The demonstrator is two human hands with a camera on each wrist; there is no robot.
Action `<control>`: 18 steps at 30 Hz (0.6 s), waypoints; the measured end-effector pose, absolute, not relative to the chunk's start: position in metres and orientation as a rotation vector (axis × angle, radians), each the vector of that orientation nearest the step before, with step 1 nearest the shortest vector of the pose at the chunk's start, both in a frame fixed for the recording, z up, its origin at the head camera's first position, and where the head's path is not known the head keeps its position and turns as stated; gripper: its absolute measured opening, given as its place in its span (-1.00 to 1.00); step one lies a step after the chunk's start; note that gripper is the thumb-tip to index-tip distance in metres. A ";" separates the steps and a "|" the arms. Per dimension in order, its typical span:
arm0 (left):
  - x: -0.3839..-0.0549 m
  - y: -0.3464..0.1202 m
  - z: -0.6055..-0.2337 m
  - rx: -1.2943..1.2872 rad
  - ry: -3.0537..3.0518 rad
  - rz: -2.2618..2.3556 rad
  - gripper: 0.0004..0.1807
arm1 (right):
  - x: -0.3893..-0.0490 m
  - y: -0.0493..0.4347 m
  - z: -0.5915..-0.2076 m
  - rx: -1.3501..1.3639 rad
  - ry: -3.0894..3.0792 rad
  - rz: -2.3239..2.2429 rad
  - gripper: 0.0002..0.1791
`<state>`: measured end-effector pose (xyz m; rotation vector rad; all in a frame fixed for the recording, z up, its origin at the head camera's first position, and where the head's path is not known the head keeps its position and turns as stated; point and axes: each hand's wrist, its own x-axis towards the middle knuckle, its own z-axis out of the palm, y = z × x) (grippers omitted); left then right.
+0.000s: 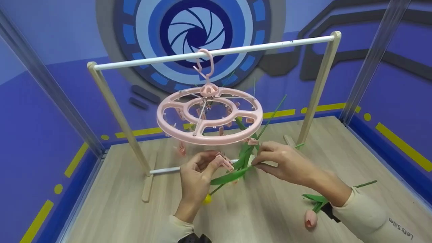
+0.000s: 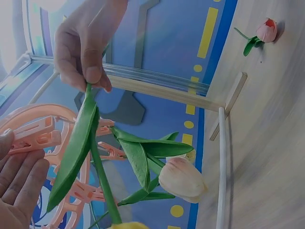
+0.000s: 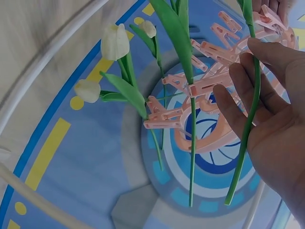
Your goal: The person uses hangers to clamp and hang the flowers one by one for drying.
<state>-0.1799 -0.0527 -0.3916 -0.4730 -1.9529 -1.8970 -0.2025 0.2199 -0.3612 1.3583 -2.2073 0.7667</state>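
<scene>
A round pink clip hanger hangs by its hook from a white bar. My left hand pinches one of its pink clothespins between thumb and fingers, below the near rim. To the right, my right hand pinches the green stem of a yellow tulip between thumb and index finger. That tulip hangs bloom downward, its long leaf close beside the clothespin. Several other tulips are clipped upside down on the hanger, among them a whitish-pink one and a white one.
A wooden stand with a white top bar spans the table. On the table at the right lies a pink tulip near my right forearm. A lower white bar joins the stand's feet. Blue printed panels surround the table.
</scene>
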 end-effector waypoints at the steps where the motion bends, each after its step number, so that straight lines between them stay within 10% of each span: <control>1: -0.180 -0.052 -0.392 -0.475 -1.950 -1.902 -0.85 | -0.203 0.218 -0.360 1.355 -2.219 0.773 -0.67; 18: -0.183 -0.048 -0.392 -0.477 -1.940 -1.916 -0.86 | -0.208 0.197 -0.352 1.420 -2.197 0.785 -0.68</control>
